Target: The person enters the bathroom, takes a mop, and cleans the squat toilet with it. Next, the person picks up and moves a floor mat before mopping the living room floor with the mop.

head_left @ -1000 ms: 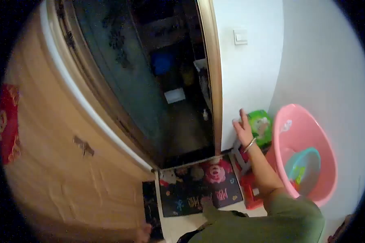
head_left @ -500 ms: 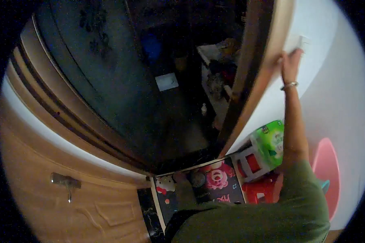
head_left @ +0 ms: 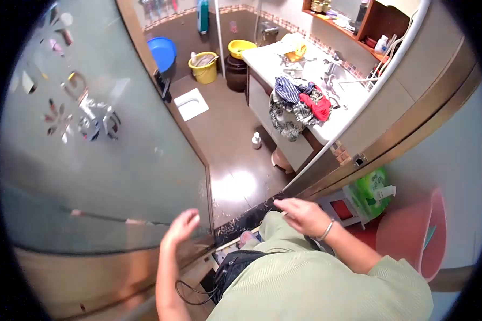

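Observation:
My left hand [head_left: 182, 227] is in front of the frosted glass door [head_left: 134, 176], loosely curled, with nothing visible in it. Over my right thigh, near the doorway, my right hand [head_left: 305, 215] has its fingers stretched out and holds nothing; a bracelet [head_left: 325, 230] circles its wrist. Below and between the hands lies the dark door sill [head_left: 246, 218]. Beside my right hand are a green plastic-wrapped pack [head_left: 370, 190] and a pink basin [head_left: 407, 235]. The lit bathroom floor [head_left: 227, 134] stretches ahead.
A white counter [head_left: 262, 56] on the right carries a heap of clothes [head_left: 292, 107]. On the floor are a white bottle [head_left: 256, 140], a squat toilet [head_left: 191, 104] and a yellow bucket [head_left: 204, 70]. A blue basin [head_left: 162, 52] stands behind the glass. The wooden door frame [head_left: 407, 131] borders the right.
The dark bathroom is now brightly lit. My right hand has come down from the wall switch to waist height. My left hand has come into view, and the viewpoint is nearer the doorway.

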### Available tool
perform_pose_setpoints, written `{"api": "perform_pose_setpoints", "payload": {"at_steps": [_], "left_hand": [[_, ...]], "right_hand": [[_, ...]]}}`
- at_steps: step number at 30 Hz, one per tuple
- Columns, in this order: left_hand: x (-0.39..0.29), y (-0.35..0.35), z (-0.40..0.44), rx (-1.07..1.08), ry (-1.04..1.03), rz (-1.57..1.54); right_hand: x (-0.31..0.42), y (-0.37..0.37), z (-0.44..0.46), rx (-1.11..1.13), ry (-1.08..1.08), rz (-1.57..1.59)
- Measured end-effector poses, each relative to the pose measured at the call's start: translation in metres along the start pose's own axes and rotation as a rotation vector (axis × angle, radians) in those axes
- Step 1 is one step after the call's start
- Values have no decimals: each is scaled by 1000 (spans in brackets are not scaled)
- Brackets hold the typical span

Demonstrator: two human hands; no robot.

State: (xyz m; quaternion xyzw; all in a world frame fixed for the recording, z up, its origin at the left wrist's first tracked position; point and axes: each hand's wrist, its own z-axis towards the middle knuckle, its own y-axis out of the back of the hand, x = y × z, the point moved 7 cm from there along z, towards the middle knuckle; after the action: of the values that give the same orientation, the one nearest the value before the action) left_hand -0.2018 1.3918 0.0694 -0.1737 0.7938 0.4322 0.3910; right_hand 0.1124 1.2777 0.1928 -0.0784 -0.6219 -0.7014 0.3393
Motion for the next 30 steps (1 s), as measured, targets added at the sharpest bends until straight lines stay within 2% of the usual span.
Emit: {"api": "perform_pose_setpoints", "payload": {"at_steps": [1, 5, 6, 7, 9, 10, 13, 17, 19, 21, 22, 23, 24, 25, 27, 28, 29, 30], "left_hand": [[-29, 24, 32, -57, -157, 150], [-114, 101, 91, -335, -260, 310], [-113, 116, 97, -437, -327, 308], [-105, 119, 103, -431, -331, 318], [-91, 132, 104, -571, -385, 463], [-90, 129, 109, -541, -404, 584], [-86, 140, 117, -579, -294, 527], [-74, 139, 128, -510, -206, 734], [-64, 141, 135, -480, -145, 785], [-64, 147, 141, -492, -131, 828], [-68, 150, 144, -480, -141, 822], [-68, 153, 147, -446, -48, 887], [-66, 155, 151, -412, 46, 950], [-66, 156, 158, -399, 40, 946], [-65, 178, 173, -617, 98, 596], [-58, 181, 190, -593, 175, 433], [-44, 183, 211, -575, 160, 433], [-14, 180, 234, -549, 139, 361]], "right_hand": [[-6, -13, 6, 55, -74, 39], [-21, -35, 43, 88, -137, 45], [-27, -38, 53, 80, -141, 48], [-36, -44, 64, 116, -165, 41], [-53, -57, 89, 144, -184, 44], [-65, -65, 102, 176, -211, 46], [-107, -88, 146, 230, -222, 74], [-171, -94, 222, 299, -220, 119], [-209, -78, 260, 213, -194, -79], [-260, -46, 295, -24, -222, -193], [-284, -23, 310, -63, -320, -358], [-302, 5, 322, -96, -420, -521], [-321, 31, 329, -87, -529, -599], [-339, 54, 330, -80, -636, -676], [-388, 78, 318, 45, -910, -719], [-411, 79, 305, 119, -1044, -637], [-429, 76, 294, 220, -1170, -512], [-459, 65, 280, 201, -1131, -294]]}}
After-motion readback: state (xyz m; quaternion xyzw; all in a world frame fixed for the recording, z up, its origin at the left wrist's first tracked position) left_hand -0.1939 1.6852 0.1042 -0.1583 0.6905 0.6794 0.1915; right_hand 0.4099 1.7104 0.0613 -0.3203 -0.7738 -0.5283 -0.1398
